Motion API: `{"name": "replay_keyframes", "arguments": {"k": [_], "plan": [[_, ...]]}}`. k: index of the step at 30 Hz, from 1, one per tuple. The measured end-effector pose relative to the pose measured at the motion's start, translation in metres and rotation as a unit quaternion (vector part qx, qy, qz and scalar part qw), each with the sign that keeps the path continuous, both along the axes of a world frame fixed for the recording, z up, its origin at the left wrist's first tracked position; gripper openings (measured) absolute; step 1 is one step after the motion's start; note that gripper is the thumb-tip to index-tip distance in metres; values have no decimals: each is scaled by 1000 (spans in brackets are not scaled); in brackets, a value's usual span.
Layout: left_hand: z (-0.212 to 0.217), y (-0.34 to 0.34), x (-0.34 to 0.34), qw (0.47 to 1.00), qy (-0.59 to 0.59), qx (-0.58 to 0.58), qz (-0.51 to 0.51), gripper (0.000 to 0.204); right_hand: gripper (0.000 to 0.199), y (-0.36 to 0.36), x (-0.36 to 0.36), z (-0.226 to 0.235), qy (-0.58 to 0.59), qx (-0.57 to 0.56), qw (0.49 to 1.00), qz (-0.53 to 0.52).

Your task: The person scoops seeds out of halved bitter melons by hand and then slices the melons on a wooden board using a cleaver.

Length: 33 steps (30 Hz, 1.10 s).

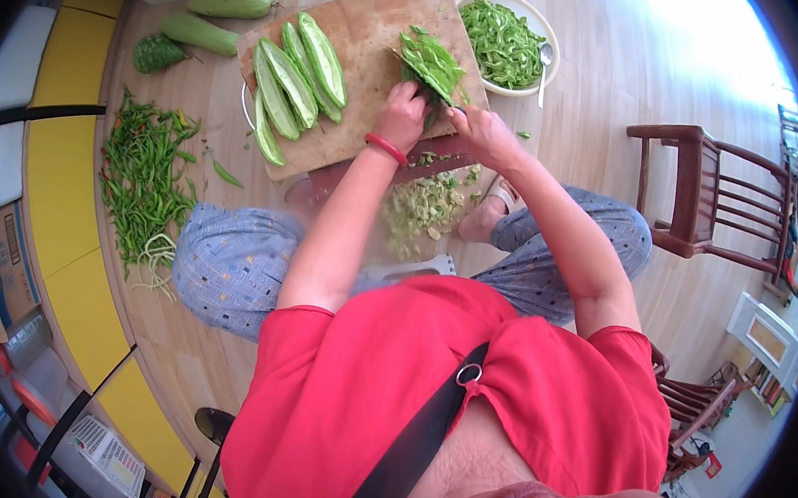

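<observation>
A wooden cutting board (pixel 365 29) lies before me, bearing several halved, hollowed green gourds (pixel 299 75) on its left side. At its right part, my left hand (pixel 401 117), with a red band at the wrist, has curled fingers at a heap of sliced green gourd (pixel 432 62). Those fingertips are hidden by the slices. My right hand (pixel 487 138) closes on the dark handle of a knife (pixel 461 110); the slices cover most of its blade. Pale seedy scraps (pixel 424 206) lie on the floor below the board.
Right of the board stands a white bowl (pixel 547 30) of green strips with a spoon (pixel 545 63) on its rim. Green chillies (pixel 144 174) spread at left. Whole gourds (pixel 199 33) lie at upper left. Yellow cabinets (pixel 61 180) line the left; a wooden chair (pixel 690 173) stands right.
</observation>
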State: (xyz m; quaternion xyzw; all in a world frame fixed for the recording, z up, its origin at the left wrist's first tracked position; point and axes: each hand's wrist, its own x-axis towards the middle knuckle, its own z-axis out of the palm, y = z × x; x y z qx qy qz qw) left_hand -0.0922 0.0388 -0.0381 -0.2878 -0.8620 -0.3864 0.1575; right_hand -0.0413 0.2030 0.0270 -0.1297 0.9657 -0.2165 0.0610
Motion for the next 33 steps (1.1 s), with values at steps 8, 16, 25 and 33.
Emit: {"name": "replay_keyframes", "arguments": {"k": [8, 16, 25, 33], "plan": [[-2, -1, 3, 999, -13, 23, 38, 6, 41, -15, 17, 34, -131, -22, 986, -102], [-3, -1, 2, 999, 11, 26, 38, 14, 42, -9, 8, 35, -84, -48, 994, -56], [-10, 0, 8, 999, 8, 3, 51, 4, 43, -16, 11, 1, -96, -22, 991, -94], [-5, 1, 9, 996, 4, 68, 50, 6, 37, -9, 26, 32, -142, -40, 984, -101]]}}
